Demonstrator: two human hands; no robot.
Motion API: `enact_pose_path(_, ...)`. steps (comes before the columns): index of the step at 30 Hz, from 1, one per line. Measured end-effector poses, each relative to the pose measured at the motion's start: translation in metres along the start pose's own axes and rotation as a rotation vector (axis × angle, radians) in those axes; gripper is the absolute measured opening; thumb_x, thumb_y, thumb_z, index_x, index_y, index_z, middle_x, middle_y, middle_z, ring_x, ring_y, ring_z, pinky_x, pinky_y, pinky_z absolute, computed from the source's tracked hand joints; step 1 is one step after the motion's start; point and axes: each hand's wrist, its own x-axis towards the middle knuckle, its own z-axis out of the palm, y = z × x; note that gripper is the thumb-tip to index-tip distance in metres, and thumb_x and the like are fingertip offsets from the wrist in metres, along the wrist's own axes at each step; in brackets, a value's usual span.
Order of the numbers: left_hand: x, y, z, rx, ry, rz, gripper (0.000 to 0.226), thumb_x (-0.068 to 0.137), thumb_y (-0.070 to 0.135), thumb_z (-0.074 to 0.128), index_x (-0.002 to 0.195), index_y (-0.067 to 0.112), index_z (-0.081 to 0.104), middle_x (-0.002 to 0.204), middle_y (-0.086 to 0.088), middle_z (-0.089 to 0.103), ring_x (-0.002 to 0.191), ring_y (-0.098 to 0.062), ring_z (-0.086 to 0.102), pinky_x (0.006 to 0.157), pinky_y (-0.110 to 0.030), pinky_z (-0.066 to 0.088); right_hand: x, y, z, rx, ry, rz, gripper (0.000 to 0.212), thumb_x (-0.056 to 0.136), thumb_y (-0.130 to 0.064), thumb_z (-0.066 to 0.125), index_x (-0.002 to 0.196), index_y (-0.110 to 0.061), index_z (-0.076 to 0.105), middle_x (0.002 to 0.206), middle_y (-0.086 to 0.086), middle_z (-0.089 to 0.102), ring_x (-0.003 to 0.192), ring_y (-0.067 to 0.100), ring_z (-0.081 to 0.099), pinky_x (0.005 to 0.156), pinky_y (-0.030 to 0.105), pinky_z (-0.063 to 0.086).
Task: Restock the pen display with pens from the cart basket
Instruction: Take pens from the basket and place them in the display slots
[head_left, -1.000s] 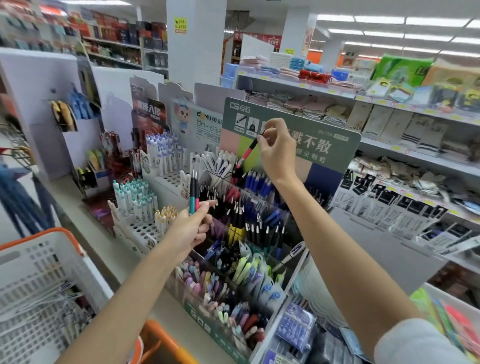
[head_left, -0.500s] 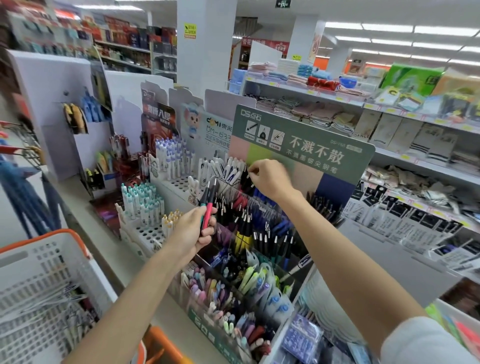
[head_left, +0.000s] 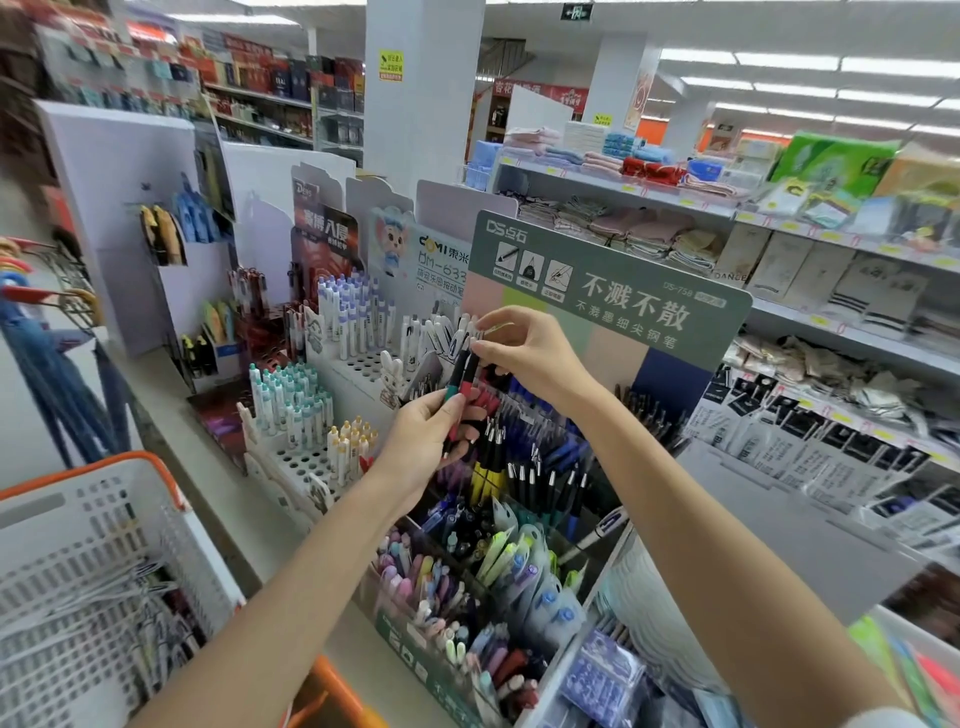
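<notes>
Pens (head_left: 461, 382) centre frame: your left hand (head_left: 426, 441) grips pair, your right hand (head_left: 530, 353) pinches one's top. Shop aisle, shelves (head_left: 623, 189) upper right. Display (head_left: 623, 312) full of pens; basket (head_left: 78, 545) lower left.

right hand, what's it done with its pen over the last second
The right hand lowered its pink-and-black pen into the back of the pen display, let it go, then came over to the left hand and now pinches the top of one of the teal and pink pens held there. The left hand kept its grip on them; the cart basket stayed put.
</notes>
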Motion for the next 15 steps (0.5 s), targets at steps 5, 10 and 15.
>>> enact_pose_path(5,0.002,-0.003,-0.013,-0.056,0.115,0.005,0.026,0.105,0.022,0.045,0.120,0.014,0.065,0.113,-0.004,0.068,0.099,-0.016,0.070,0.085,-0.035,0.060,0.005,-0.004,-0.020,0.062,0.235,0.002,0.018,0.089,-0.005,0.069,0.107,-0.008,0.065,0.096,0.005,0.071,0.087,0.017,0.069,0.079,0.023,0.057)
enact_pose_path(10,-0.001,-0.009,-0.034,-0.032,0.193,-0.004,0.026,0.106,0.022,0.044,0.120,0.016,0.065,0.102,-0.004,0.064,0.072,-0.007,0.059,0.070,-0.023,0.058,0.023,0.003,-0.036,0.002,0.548,-0.052,0.014,0.091,-0.006,0.069,0.105,-0.007,0.065,0.092,0.002,0.069,0.083,0.011,0.067,0.073,0.013,0.053)
enact_pose_path(15,-0.003,-0.012,-0.036,0.057,0.177,0.009,0.025,0.106,0.023,0.043,0.119,0.020,0.065,0.085,0.001,0.060,0.061,-0.003,0.050,0.056,-0.015,0.045,0.027,0.023,-0.015,-0.159,0.420,-0.041,0.013,0.093,-0.004,0.066,0.106,-0.007,0.066,0.092,0.002,0.067,0.085,0.014,0.064,0.077,0.016,0.053)
